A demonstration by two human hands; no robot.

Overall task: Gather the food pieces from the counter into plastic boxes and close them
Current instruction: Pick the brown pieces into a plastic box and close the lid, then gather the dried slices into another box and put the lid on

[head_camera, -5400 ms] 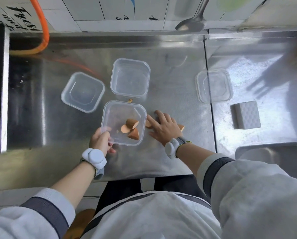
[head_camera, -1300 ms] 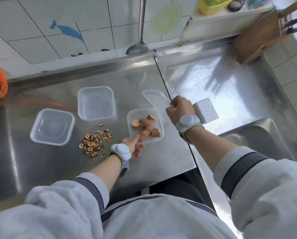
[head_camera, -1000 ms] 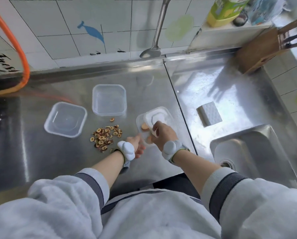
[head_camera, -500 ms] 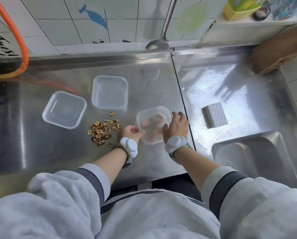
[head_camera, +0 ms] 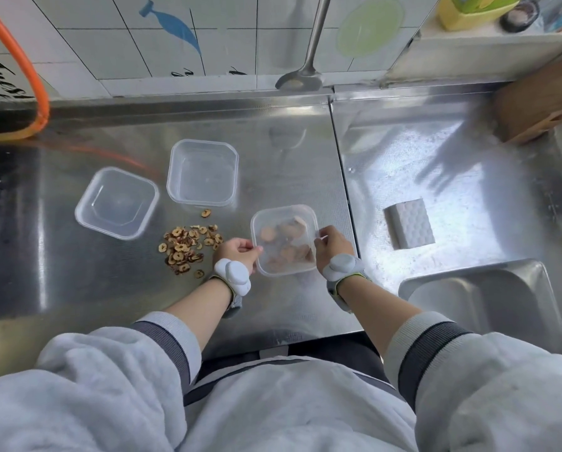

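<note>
A clear plastic box point(head_camera: 284, 239) with orange-brown food chunks inside sits on the steel counter, a translucent lid on top of it. My left hand point(head_camera: 238, 251) grips its left edge and my right hand point(head_camera: 330, 244) grips its right edge. A pile of dried red-brown slices point(head_camera: 188, 244) lies on the counter left of my left hand. Behind the pile stand an empty clear box point(head_camera: 203, 172) and, further left, a lid point(head_camera: 116, 202) lying on the counter.
A grey sponge point(head_camera: 410, 228) lies right of the counter seam. A steel sink point(head_camera: 481, 301) is at the front right. A ladle point(head_camera: 300, 76) hangs at the back wall, an orange hose point(head_camera: 28, 76) at the back left, a wooden block point(head_camera: 540, 99) at the right.
The lid was brought over from the right and laid on the filled box. Both hands then moved to the box's two sides, the right one curling from flat to a grip.
</note>
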